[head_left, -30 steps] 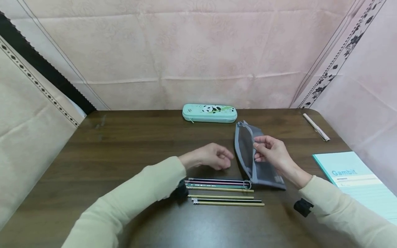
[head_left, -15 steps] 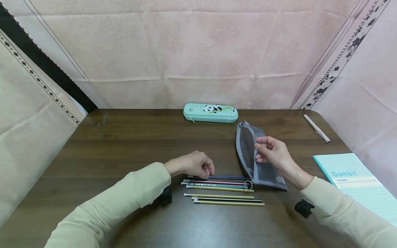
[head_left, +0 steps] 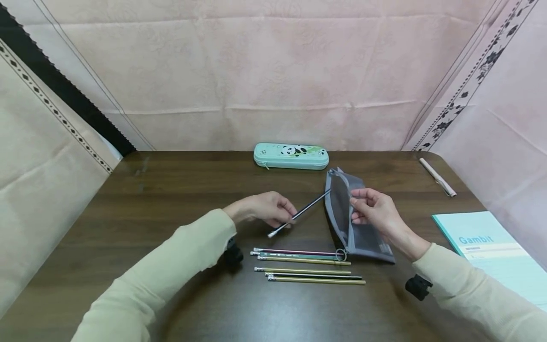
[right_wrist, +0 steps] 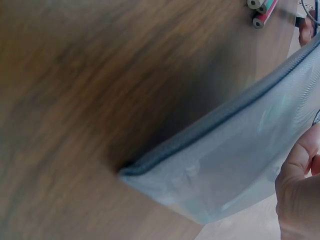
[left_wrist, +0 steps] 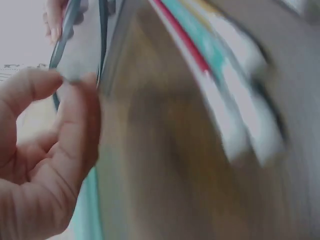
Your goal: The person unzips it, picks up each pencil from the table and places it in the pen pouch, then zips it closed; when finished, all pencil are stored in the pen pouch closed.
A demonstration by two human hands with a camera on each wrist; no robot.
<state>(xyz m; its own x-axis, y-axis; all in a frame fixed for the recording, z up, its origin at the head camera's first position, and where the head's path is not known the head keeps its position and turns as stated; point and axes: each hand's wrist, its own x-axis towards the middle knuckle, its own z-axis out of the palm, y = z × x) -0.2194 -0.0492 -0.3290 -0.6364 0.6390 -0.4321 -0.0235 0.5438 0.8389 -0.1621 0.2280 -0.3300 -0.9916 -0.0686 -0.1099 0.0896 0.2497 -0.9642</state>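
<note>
My left hand [head_left: 270,209] pinches a dark pencil [head_left: 308,207] between thumb and fingers. The pencil slants up to the right, and its far tip reaches the mouth of a grey mesh zip pouch [head_left: 368,237]. With my right hand [head_left: 375,211] I grip the pouch's near edge, so its long opening gapes toward the left. In the right wrist view the thumb [right_wrist: 302,150] presses on the mesh. Below the left hand several pencils [head_left: 299,259] lie side by side on the table, white-ended toward the left. A ring on the zip pull [head_left: 340,255] overlaps their right ends.
A mint pencil case [head_left: 291,156] with a panda print stands at the back of the wooden table [head_left: 171,213]. At the right lie a white pen [head_left: 437,176] and a mint notebook [head_left: 491,251]. Patterned cloth [head_left: 278,71] hangs behind and on both sides.
My left hand went left and down to the pencils, took hold of the dark one and lifted it toward the pouch. My right hand keeps its grip on the pouch.
</note>
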